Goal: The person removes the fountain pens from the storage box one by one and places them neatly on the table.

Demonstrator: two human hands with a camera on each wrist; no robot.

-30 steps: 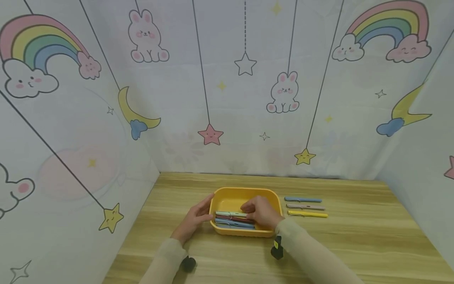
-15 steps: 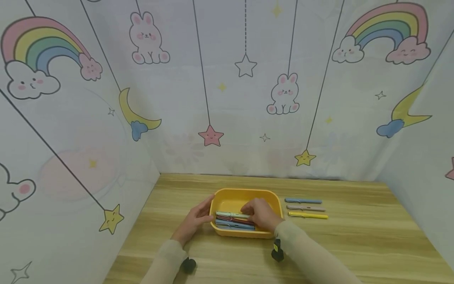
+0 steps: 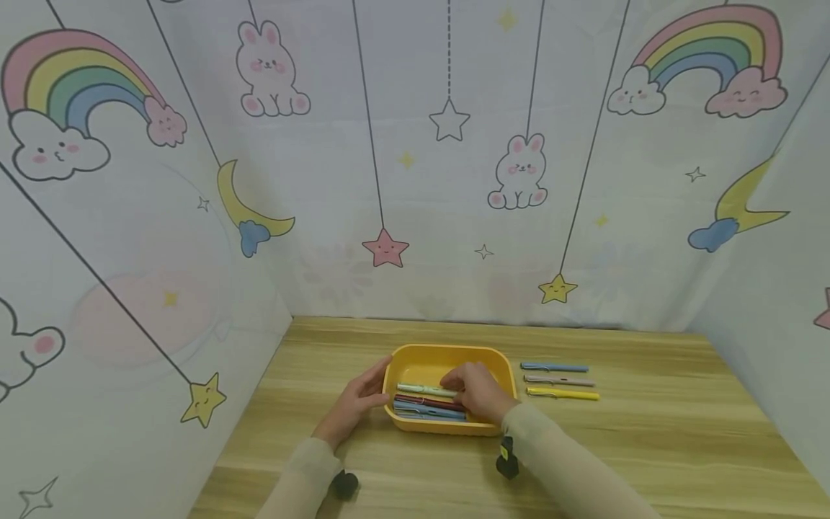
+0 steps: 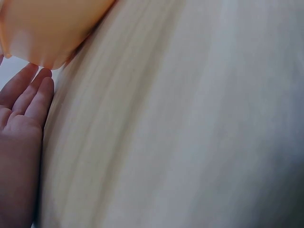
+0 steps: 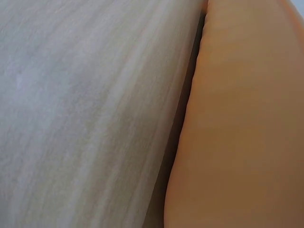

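Any lettering on the slim pens is too small to read at this size; small dark marks show on some of the barrels. A yellow patch sits on the black device (image 3: 507, 459) at the right wrist, below the box's right end, its print equally unreadable.

The pale green capped pen with a wire clip (image 3: 421, 390) lies inside the yellow-orange, round-cornered plastic box (image 3: 447, 427), its clip end toward the box's left wall. The right hand (image 3: 480, 393) reaches into the box and pinches this pen near its other end; the fingertips are partly hidden. The left hand (image 3: 353, 404) is not gripping, its extended fingers resting against the outside of the box's left end.

Nearer the box's front wall lie a dark red glossy pen (image 3: 428, 402) and blue pens (image 3: 431, 412), roughly parallel. Right of the box, a blue pen (image 3: 554, 367), a dusty pink pen (image 3: 559, 380) and a bright yellow pen (image 3: 563, 393) lie in a row, apart from one another, on the wood-grain table (image 3: 415, 476).
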